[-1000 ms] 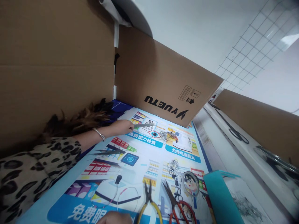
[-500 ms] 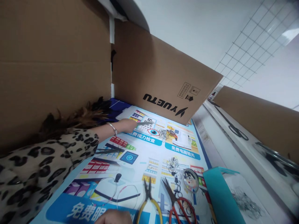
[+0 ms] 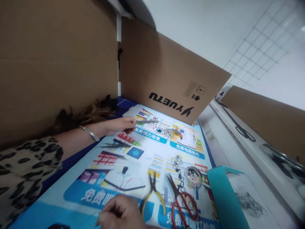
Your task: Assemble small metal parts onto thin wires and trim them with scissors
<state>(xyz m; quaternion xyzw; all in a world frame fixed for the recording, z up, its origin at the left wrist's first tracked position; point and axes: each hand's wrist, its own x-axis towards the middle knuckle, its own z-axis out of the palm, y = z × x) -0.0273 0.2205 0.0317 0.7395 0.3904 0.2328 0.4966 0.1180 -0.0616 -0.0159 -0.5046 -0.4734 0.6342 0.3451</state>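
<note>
Our left hand clamps thin grey strips.
We hold them over the poster; our right hand curls beside the yellow-handled pliers, whether gripping anything, we cannot tell.

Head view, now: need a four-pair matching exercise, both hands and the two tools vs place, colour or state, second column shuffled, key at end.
Column 1
1. Left hand
2. Pliers
3. Right hand
4. Scissors

Column 2
A. Has red handles
B. Low in the picture, to the image-left of the pliers
C. Holds a thin greyish piece
D. Has yellow handles

Pairs: 1-C, 2-D, 3-B, 4-A
</note>
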